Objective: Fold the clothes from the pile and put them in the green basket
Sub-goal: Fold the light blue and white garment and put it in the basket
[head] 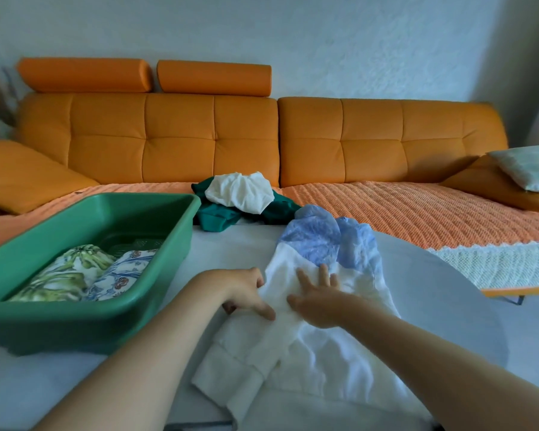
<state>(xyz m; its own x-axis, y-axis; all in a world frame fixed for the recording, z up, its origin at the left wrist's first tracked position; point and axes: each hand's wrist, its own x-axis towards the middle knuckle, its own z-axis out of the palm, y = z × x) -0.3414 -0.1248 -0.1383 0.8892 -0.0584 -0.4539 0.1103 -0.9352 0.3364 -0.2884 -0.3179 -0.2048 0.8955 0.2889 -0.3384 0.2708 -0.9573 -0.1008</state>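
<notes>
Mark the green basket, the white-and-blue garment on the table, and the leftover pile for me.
green basket [63,325]: head view, on its front outer wall.
white-and-blue garment [311,241]: head view, on its blue upper part.
pile [238,192]: head view, on the white cloth on top.

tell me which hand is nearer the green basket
Left. The left hand pinches the edge of the white top just right of the basket; the right hand lies flat on the top, farther right.
</notes>
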